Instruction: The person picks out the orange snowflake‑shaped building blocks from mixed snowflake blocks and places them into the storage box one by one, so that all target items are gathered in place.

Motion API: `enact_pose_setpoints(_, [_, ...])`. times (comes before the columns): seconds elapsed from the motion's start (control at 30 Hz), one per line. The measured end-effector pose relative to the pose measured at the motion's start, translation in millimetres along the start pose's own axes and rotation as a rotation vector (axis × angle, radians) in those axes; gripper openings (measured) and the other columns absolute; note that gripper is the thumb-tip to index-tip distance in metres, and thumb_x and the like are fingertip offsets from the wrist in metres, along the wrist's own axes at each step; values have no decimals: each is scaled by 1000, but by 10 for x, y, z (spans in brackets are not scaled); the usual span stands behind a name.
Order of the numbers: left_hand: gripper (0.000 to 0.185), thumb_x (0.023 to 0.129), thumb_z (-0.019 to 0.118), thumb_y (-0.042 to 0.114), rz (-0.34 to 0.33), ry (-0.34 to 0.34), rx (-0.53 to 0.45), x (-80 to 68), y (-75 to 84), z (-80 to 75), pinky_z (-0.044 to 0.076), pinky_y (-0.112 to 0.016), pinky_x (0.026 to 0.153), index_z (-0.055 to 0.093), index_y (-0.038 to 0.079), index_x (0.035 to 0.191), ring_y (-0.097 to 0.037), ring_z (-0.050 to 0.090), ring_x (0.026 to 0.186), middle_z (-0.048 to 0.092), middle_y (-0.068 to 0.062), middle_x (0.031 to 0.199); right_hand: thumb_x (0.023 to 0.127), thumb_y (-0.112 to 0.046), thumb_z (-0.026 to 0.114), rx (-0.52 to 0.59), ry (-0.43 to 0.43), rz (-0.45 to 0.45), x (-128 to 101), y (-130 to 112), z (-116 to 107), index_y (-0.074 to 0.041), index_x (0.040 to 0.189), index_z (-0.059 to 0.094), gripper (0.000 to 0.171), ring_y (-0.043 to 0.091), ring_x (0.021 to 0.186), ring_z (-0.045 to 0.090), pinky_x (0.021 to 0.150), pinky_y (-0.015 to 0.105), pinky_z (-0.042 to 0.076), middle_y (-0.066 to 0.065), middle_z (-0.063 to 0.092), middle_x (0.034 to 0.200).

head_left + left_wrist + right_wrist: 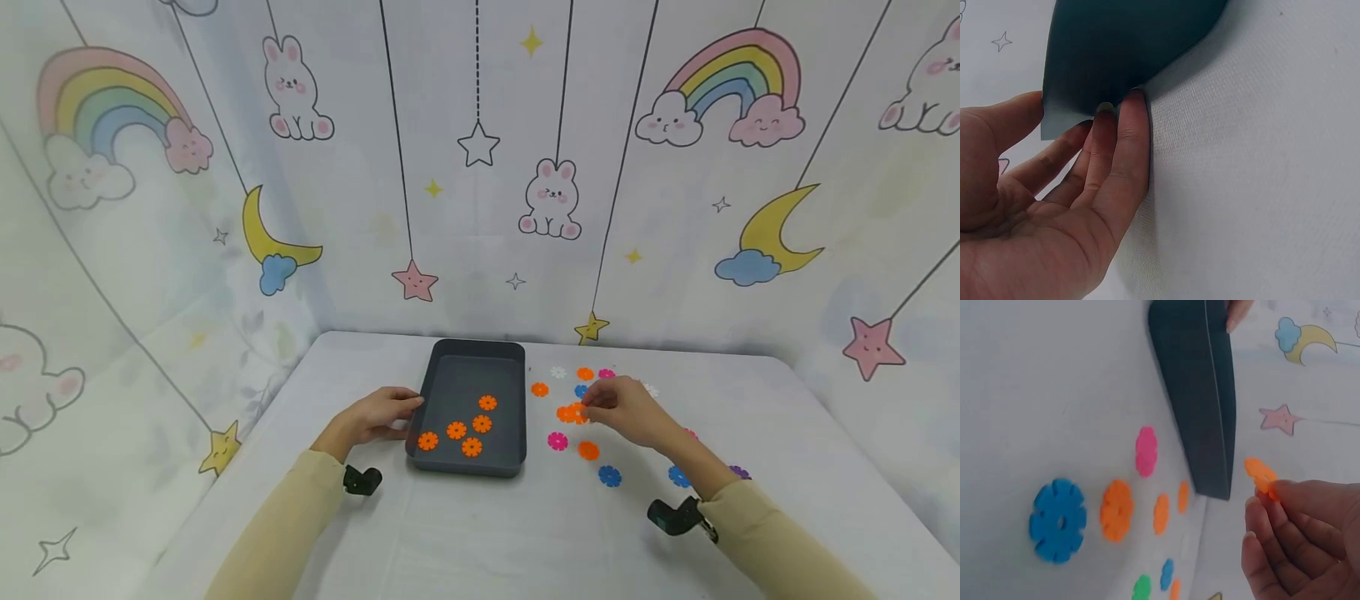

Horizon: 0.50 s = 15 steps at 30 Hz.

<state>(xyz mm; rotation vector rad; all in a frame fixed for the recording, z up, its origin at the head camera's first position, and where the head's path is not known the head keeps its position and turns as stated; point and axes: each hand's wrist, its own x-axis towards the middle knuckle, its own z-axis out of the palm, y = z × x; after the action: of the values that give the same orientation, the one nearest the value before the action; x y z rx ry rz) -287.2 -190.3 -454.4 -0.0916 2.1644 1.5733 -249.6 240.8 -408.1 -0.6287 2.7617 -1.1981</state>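
Observation:
A dark grey tray [424, 398] sits mid-table with several orange flower discs [457, 430] inside. My left hand [390, 412] rests straight fingers [1124, 134] against the tray's [1116, 50] left outer wall, thumb near the rim. Just right of the tray [1200, 394], my right hand [590, 410] pinches an orange disc [570, 412] between thumb and fingertips [1254, 506]. That orange disc [1262, 475] is held a little above the table. Loose discs lie under and around this hand: pink [557, 441], orange [588, 451] and blue [609, 476].
More discs, white, pink, blue and purple, are scattered on the white tablecloth [480, 533] right of the tray; a blue one [1057, 520] and a pink one [1145, 451] show in the right wrist view. A cartoon-printed backdrop [480, 208] closes in the table's back and sides.

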Motion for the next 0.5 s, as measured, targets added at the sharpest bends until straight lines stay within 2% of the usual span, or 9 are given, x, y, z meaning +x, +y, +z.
enact_pose_setpoints(0.33, [49,106,59,27,-2,-6,-10,19,2,-4,60,-42,90,50,-2,145,-34,55,126,57,-20,139,96,-9,71,82,-39,-11,295,-334,390,-5,101,71,6,33,90,71,79,32,61,3,72,91])
enact_pose_setpoints(0.5, [50,106,59,27,-2,-3,-7,24,-7,-8,60,-42,90,49,-2,146,-35,54,127,56,-20,139,96,-6,70,88,-32,-22,442,-436,581,-6,102,74,7,29,88,71,78,33,62,2,73,92])
